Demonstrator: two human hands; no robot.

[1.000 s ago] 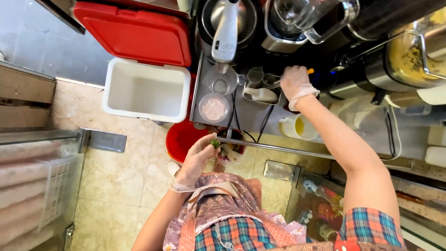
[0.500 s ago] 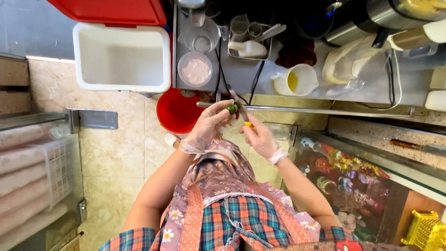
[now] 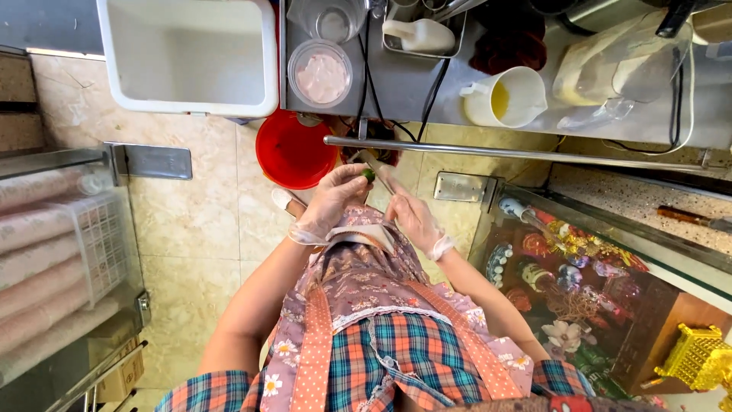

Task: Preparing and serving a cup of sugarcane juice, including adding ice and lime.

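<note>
Two gloved hands: left hand [image 3: 332, 200] pinching small green fruit [image 3: 368, 175], right hand [image 3: 412, 216] gripping knife [image 3: 377, 167], red bucket [image 3: 293, 152] at ten o'clock.

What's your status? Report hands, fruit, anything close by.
Left hand gloved, pinching small green fruit. Right hand gloved, holding knife blade against it. Red bucket just beyond, counter rail overhead.

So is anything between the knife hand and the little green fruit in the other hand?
Nothing visible: the left hand pinches the small round green fruit, and the right hand has the knife blade right against it.
</note>
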